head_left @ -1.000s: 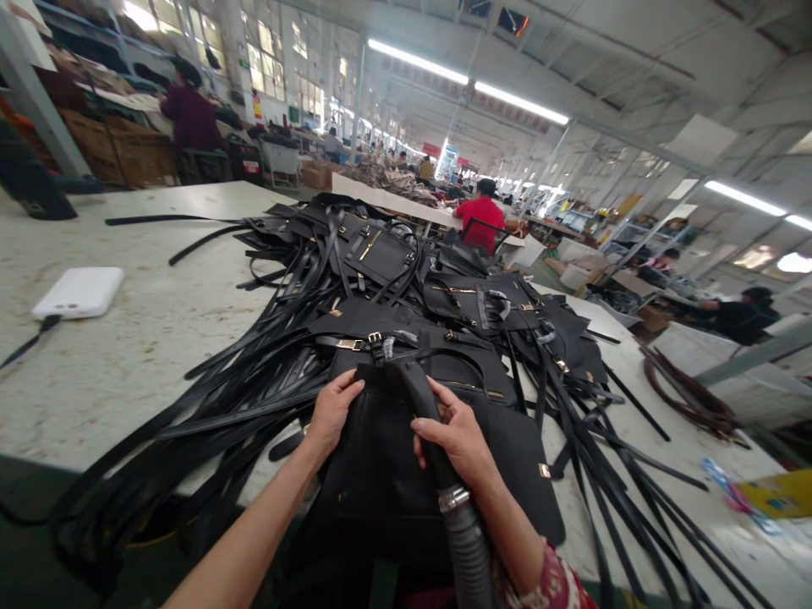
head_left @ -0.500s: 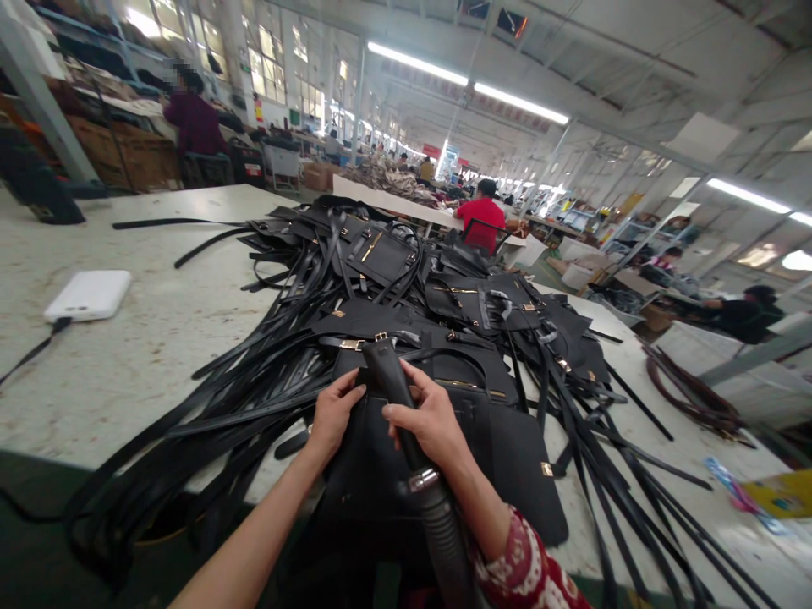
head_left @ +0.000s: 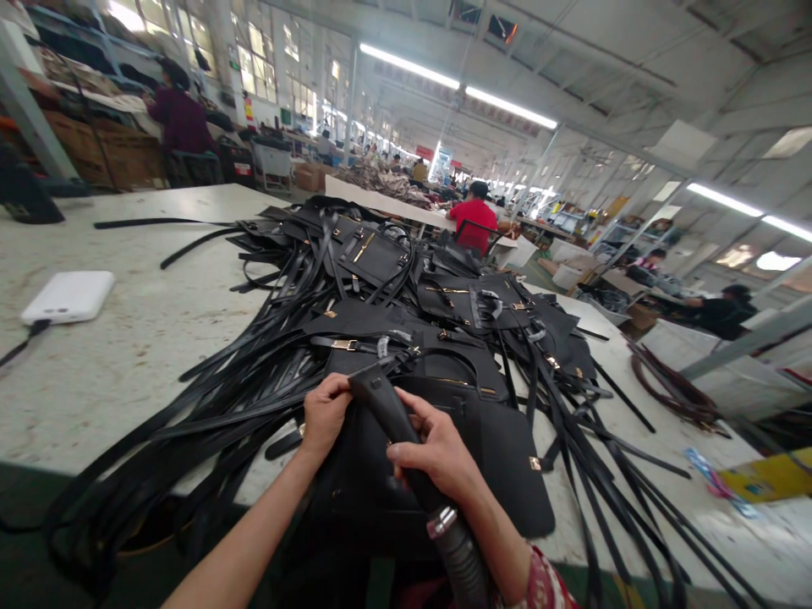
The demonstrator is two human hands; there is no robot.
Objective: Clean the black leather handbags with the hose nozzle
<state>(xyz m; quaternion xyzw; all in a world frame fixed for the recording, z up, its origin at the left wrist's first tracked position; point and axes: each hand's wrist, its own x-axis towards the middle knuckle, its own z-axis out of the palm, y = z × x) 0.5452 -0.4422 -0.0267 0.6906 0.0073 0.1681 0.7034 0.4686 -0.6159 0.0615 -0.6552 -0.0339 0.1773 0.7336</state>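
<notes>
My right hand (head_left: pixel 437 448) is wrapped round a black tubular tool (head_left: pixel 406 431) with a metal ring and a ribbed hose running down toward me. The tool's flat tip points up and left, beside my left hand (head_left: pixel 326 414). The fingers of my left hand are pinched at the edge of a black piece; what exactly lies between them is hidden. Under both hands lies a black leather-like bag panel (head_left: pixel 507 457) with a small gold clasp (head_left: pixel 534 463). Behind it are piled black bag pieces (head_left: pixel 374 254) with gold zips, buckles and long straps (head_left: pixel 222 406).
On the pale table (head_left: pixel 158 296) sit a white box-shaped device (head_left: pixel 68 296) with a cable, coiled brown straps (head_left: pixel 672 389) and a yellow item (head_left: pixel 770 480). A person in red (head_left: pixel 474 220) sits beyond the table; others are farther off.
The tool and my right hand have moved slightly down. My left hand has shifted a little left and its fingers have drawn together. The whole view has shifted slightly.
</notes>
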